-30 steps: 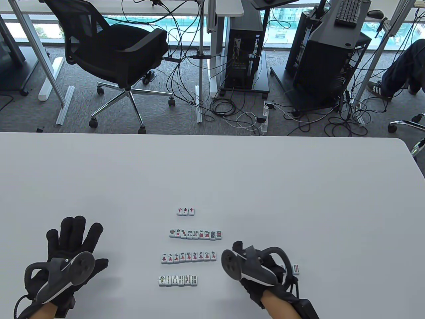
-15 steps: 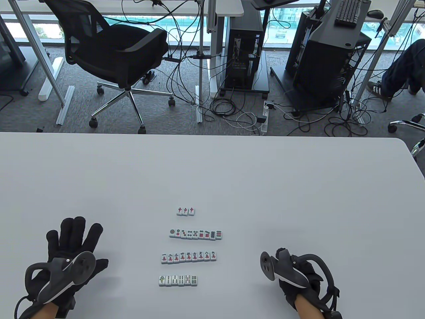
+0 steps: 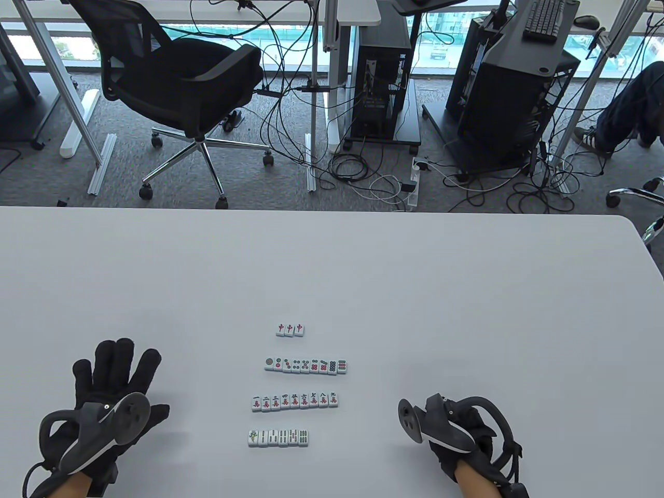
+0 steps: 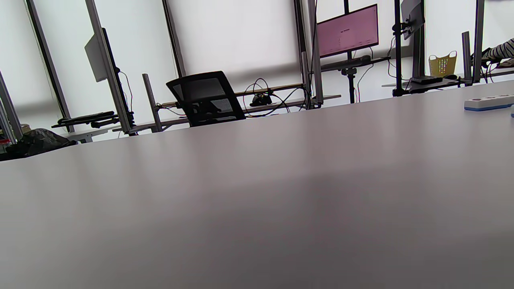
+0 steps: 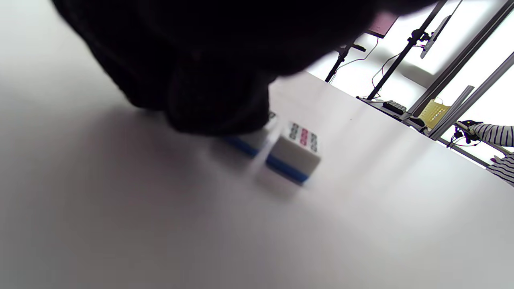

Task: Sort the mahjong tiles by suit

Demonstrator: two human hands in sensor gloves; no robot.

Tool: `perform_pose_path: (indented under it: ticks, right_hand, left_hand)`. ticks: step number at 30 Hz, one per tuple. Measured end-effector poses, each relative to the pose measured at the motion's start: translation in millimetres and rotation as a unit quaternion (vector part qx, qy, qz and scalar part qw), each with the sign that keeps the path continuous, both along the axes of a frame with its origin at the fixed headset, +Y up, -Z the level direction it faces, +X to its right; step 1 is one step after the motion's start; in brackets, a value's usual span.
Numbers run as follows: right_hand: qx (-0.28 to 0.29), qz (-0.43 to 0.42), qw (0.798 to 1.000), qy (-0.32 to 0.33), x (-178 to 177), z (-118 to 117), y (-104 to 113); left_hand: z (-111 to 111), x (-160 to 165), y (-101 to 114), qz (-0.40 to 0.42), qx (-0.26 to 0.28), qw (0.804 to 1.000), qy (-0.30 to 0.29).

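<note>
Left hand (image 3: 111,386): lies palm down on the grey desk (image 3: 467,290) at the near left, fingers straight and spread, thumb out to the right. Holds nothing; tracker on its back. Left wrist view shows only bare desk and the room beyond.

Centre, four face-up rows of mahjong tiles, far to near: three red-character tiles (image 3: 290,329); a row of circle tiles (image 3: 305,365); a row of character tiles (image 3: 295,402); a shorter row of bamboo tiles (image 3: 278,438). Rows run left to right, tiles touching within each row, rows apart from one another.

Right hand (image 3: 461,436): near right of the desk, well apart from the rows, knuckles up, tracker covering most of it in the table view. Right wrist view: dark gloved fingers (image 5: 217,100) press down on a blue-backed tile (image 5: 251,140), blurred; a second blue-backed tile (image 5: 297,156), face up with a bamboo pattern, lies just beside it. Whether the fingers curl round the covered tile or merely rest on it, cannot tell.
</note>
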State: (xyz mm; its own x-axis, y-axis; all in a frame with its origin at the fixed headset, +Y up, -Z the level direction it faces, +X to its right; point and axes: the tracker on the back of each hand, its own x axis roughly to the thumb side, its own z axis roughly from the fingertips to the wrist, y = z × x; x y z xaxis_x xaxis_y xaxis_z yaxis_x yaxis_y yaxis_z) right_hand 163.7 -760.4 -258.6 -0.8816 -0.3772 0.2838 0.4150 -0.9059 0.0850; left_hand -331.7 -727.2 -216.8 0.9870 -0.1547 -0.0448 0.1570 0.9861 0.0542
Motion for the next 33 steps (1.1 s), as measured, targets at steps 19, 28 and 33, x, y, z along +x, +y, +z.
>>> perform_pose_path:
  ticks: [19, 28, 33]
  right_hand:
    - [-0.026, -0.099, 0.981, 0.166, -142.2, 35.3, 10.0]
    - [-0.054, -0.094, 0.979, 0.171, -161.5, 31.8, -3.0]
    - [-0.051, -0.110, 0.977, 0.175, -163.1, 31.4, -3.9]
  left_hand:
    - [-0.1, -0.1, 0.3, 0.008, 0.011, 1.000, -0.008]
    - [0.2, -0.7, 0.4, 0.013, 0.018, 1.000, -0.012]
    - [0.2, -0.8, 0.5, 0.013, 0.019, 1.000, -0.013]
